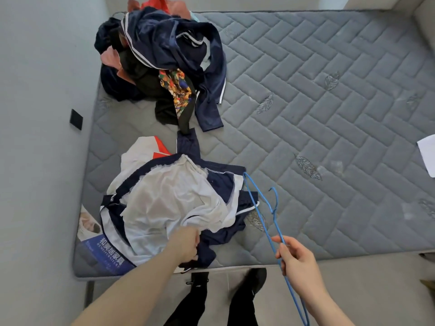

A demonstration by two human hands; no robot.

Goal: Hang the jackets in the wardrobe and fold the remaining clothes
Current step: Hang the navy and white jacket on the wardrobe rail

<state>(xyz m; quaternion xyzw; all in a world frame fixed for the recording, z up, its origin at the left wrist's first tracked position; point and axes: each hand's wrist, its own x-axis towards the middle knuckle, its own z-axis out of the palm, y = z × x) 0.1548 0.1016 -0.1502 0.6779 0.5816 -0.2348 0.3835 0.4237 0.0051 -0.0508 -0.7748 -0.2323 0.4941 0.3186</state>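
My left hand [187, 243] grips the jacket [169, 203] at the mattress's [329, 114] near edge, my right hand [296, 257] pinches the hanger [263, 208], whose hook may snag the lining.

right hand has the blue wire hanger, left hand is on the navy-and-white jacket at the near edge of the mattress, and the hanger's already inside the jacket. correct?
Not quite. The blue wire hanger is not inside the navy-and-white jacket; the head view shows it bare, beside the jacket, over the mattress. The rest stands: the right hand holds the hanger and the left hand grips the jacket at the near edge.
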